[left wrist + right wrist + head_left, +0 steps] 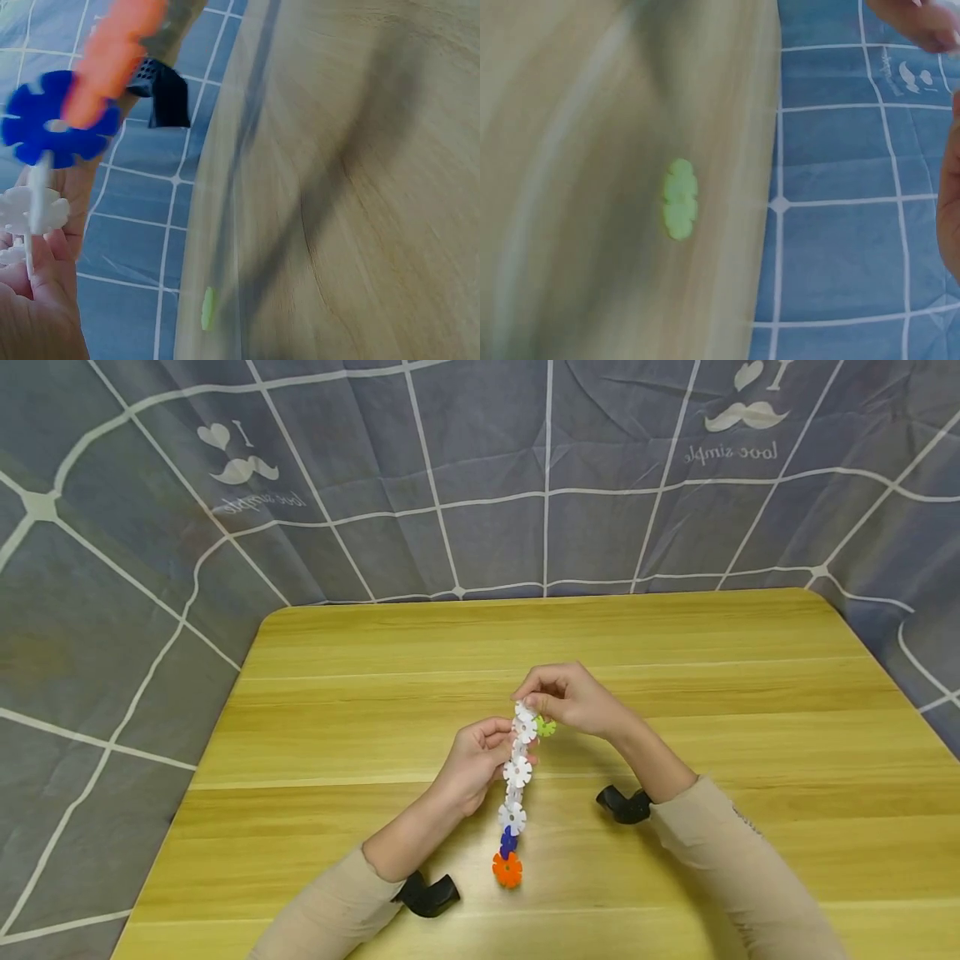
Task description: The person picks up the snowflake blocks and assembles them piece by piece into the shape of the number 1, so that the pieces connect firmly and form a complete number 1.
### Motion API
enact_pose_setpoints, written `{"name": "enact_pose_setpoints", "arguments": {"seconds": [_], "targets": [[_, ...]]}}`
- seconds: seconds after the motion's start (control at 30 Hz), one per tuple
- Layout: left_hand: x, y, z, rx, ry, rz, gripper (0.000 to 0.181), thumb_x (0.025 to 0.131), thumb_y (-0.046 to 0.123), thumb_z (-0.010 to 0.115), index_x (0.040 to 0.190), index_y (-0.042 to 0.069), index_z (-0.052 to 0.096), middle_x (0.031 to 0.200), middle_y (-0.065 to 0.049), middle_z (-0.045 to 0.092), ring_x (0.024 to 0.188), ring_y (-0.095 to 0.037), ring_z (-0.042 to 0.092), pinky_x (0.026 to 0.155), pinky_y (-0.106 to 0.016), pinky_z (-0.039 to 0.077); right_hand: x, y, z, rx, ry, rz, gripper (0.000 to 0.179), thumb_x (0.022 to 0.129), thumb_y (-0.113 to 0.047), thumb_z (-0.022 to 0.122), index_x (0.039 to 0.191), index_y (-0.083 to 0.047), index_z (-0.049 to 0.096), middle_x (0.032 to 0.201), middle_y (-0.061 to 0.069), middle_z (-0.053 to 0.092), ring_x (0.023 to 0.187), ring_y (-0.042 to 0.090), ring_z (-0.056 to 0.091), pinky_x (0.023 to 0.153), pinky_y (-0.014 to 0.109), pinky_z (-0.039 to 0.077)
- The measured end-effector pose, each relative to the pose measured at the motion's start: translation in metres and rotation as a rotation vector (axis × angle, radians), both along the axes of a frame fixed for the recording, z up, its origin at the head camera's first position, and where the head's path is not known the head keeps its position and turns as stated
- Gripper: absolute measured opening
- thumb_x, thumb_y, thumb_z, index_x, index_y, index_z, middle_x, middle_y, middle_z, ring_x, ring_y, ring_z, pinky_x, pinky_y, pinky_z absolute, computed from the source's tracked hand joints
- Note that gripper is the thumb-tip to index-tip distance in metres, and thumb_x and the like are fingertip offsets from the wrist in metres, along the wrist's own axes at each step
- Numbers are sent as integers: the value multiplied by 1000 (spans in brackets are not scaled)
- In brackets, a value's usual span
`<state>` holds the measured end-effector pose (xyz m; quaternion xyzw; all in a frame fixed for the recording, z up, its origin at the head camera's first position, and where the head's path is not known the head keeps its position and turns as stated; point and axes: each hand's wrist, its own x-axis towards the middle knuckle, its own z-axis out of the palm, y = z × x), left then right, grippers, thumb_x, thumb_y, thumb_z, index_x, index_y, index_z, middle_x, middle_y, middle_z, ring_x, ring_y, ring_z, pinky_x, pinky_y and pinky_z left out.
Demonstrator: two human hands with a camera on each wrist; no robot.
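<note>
A chain of interlocking plastic snowflake discs hangs between my hands over the table. Its upper part is several white discs [517, 772], then comes a blue disc [508, 841] and an orange disc [507, 870] at the lower end. My left hand [472, 764] grips the white part from the left side. At the top end, my right hand [573, 700] pinches a white disc between thumb and fingers. Behind the chain's top, a green disc [680, 199] lies on the table. The left wrist view shows the blue disc [26, 127] large, beside the blurred orange disc [116, 52].
The wooden table [360, 693] spreads under both arms. A grey cloth [495, 543] with white grid lines hangs behind and at the sides. Black curved wrist mounts [431, 896] stick out below each forearm.
</note>
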<state>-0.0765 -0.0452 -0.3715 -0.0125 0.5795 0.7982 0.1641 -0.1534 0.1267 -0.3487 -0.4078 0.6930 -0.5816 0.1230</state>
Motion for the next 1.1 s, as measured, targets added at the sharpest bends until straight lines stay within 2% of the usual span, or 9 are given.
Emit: {"name": "enact_pose_setpoints", "arguments": {"seconds": [0.1, 0.17, 0.3, 0.37, 0.57, 0.73, 0.9, 1.03, 1.1], "targets": [[-1, 1, -1, 10, -24, 6, 21, 91, -11, 44, 111, -19, 49, 100, -30, 62, 65, -12, 65, 67, -24, 55, 2, 0, -3, 14, -33, -43, 10, 89, 10, 53, 94, 11, 62, 64, 2, 52, 53, 9, 43, 45, 20, 37], [-1, 1, -1, 20, -35, 8, 21, 92, -11, 44, 111, -19, 49, 99, -29, 63, 66, -13, 66, 68, -24, 55, 2, 0, -3, 23, -56, -50, 11, 90, 10, 52, 94, 10, 62, 65, 5, 53, 53, 9, 43, 45, 20, 37], [0, 1, -2, 24, -47, -1, 20, 93, -9, 43, 110, -18, 49, 102, -31, 61, 66, -13, 66, 69, -25, 55, 1, 0, -3, 27, -71, -16, 12, 90, 10, 51, 92, 9, 63, 66, 19, 50, 54, 9, 42, 46, 19, 37], [0, 1, -1, 20, -59, -5, 19, 93, -10, 43, 109, -17, 49, 103, -32, 60, 66, -13, 66, 68, -25, 55, 0, 0, -2, 29, -61, 15, 12, 90, 10, 51, 91, 9, 63, 68, 20, 51, 55, 10, 43, 47, 20, 37], [2, 1, 0, 15, -65, -8, 20, 93, -9, 44, 110, -17, 49, 103, -31, 61, 66, -13, 66, 69, -25, 55, -1, 0, 0, 31, -37, 61, 11, 91, 5, 53, 91, 9, 63, 72, 7, 56, 58, 17, 45, 51, 20, 40], [1, 1, 0, 3, -50, 6, 21, 92, -9, 44, 111, -17, 49, 105, -33, 59, 67, -13, 66, 69, -24, 55, -2, 2, -1, 15, -55, 53, 14, 92, -1, 54, 93, 10, 63, 72, 11, 56, 59, 9, 45, 51, 21, 40], [-2, 3, 2, 6, -62, 18, 21, 92, -9, 46, 111, -16, 50, 92, -21, 66, 66, -12, 66, 64, -23, 55, -2, 5, -1, 29, -79, 9, 12, 92, 3, 52, 95, 8, 63, 69, 19, 52, 55, 18, 42, 49, 21, 38], [-4, 4, 5, 20, -63, 19, 19, 93, -7, 47, 109, -16, 51, 80, -4, 66, 67, -13, 66, 63, -22, 55, -1, 8, -1, 37, -96, -29, 13, 92, 6, 51, 96, 9, 63, 73, 14, 56, 56, 25, 45, 50, 22, 41], [-5, 4, 6, 30, -57, 10, 19, 93, -6, 48, 109, -16, 51, 79, -2, 65, 69, -13, 67, 65, -21, 55, -1, 9, -1, 33, -107, -39, 13, 92, 7, 50, 97, 9, 62, 76, 10, 59, 58, 23, 48, 51, 22, 43]]}}
